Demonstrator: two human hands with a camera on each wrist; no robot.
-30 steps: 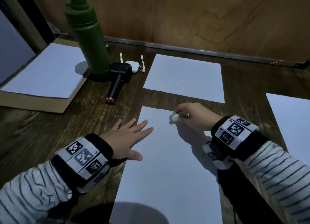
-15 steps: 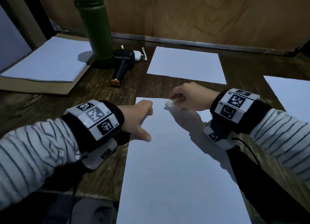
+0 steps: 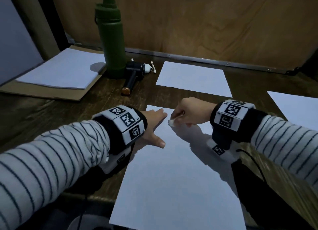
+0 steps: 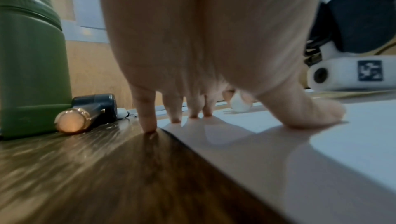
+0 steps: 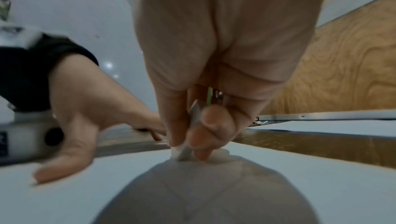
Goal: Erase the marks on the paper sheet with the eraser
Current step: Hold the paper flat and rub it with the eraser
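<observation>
A white paper sheet [image 3: 172, 178] lies lengthwise on the dark wooden table in front of me. My right hand [image 3: 187, 113] pinches a small white eraser [image 3: 172, 122] between thumb and fingers, its tip pressed on the sheet near the far edge. The right wrist view shows the eraser [image 5: 184, 153] touching the paper sheet [image 5: 278, 185]. My left hand [image 3: 154, 124] lies flat with straight fingers on the sheet's far left corner, thumb spread. In the left wrist view the fingertips [image 4: 175, 119] press on the paper edge, and the eraser [image 4: 240, 105] shows beyond them. No marks are visible.
A green bottle [image 3: 111, 40] stands at the back left, with a black handheld device [image 3: 132, 76] and a small white case [image 3: 148, 68] beside it. Other white sheets lie at the back [image 3: 194, 78], at the right [image 3: 297, 109] and on cardboard at the left [image 3: 60, 71].
My left hand slid forward and its fingers, briefly curled, lie flat again on the far left corner. The right hand with the eraser stays near the far edge. The head view shifted.
</observation>
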